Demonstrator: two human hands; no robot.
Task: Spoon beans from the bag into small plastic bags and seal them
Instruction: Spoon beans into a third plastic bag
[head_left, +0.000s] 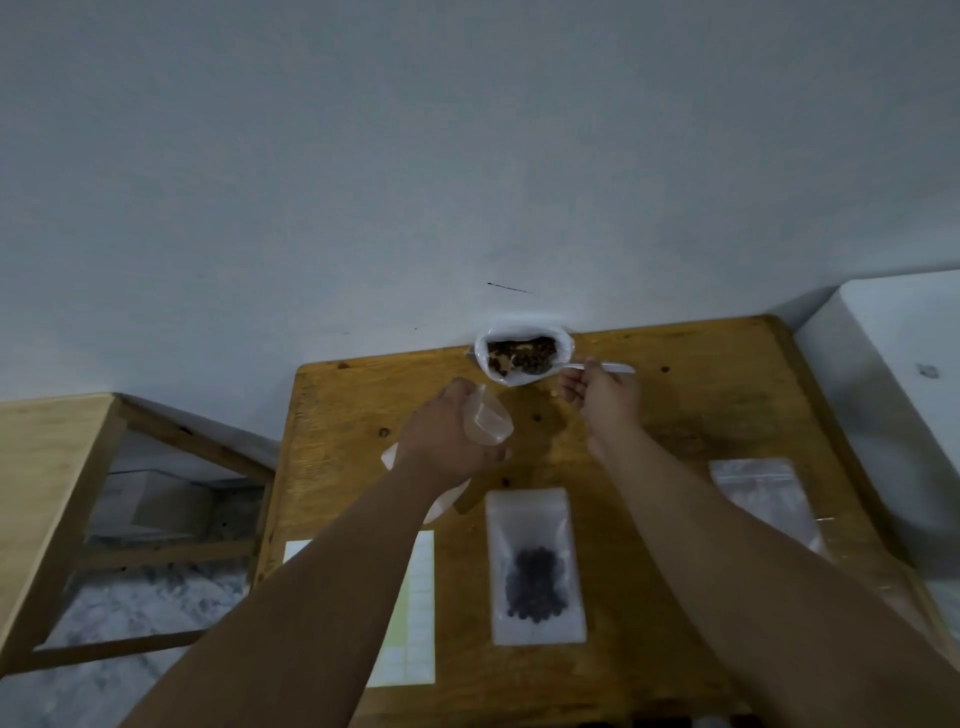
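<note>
An open white bag of dark beans (522, 358) stands at the far edge of the wooden table (675, 415), against the wall. My right hand (602, 397) pinches a white plastic spoon (615, 368) whose bowl reaches into the bag's mouth. My left hand (447, 434) grips a small clear plastic bag (488, 421), its mouth open and turned toward the bean bag. A small bag holding dark beans (536, 569) lies flat near the table's middle.
A stack of empty clear bags (763, 496) lies on the right of the table. A sheet of labels (415, 613) lies front left, partly under my left arm. A wooden frame (62, 519) stands left; a white box (893, 374) sits right.
</note>
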